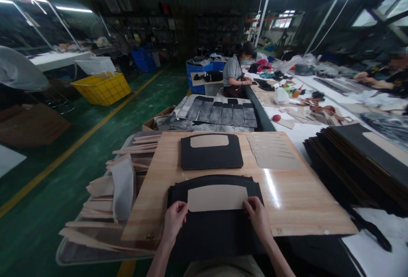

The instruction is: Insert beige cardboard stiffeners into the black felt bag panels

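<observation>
A beige curved panel [217, 198] lies over the upper part of a large black sheet [219, 230] at the near edge of the wooden board. My left hand [176, 219] pinches the panel's lower left corner, and my right hand [257, 215] pinches its lower right corner. Behind them rests a stack of black pieces [212, 153] topped by a similar beige panel [209, 141]. To its right, several loose beige panels [276, 153] are fanned out on the board.
The wooden board [306, 209] sits partly over a tray [73, 258] of light brown strips. A tall pile of black sheets [353, 162] stands at the right. Ahead, a person [235, 75] works at a long table. A yellow basket [103, 89] is on the green floor.
</observation>
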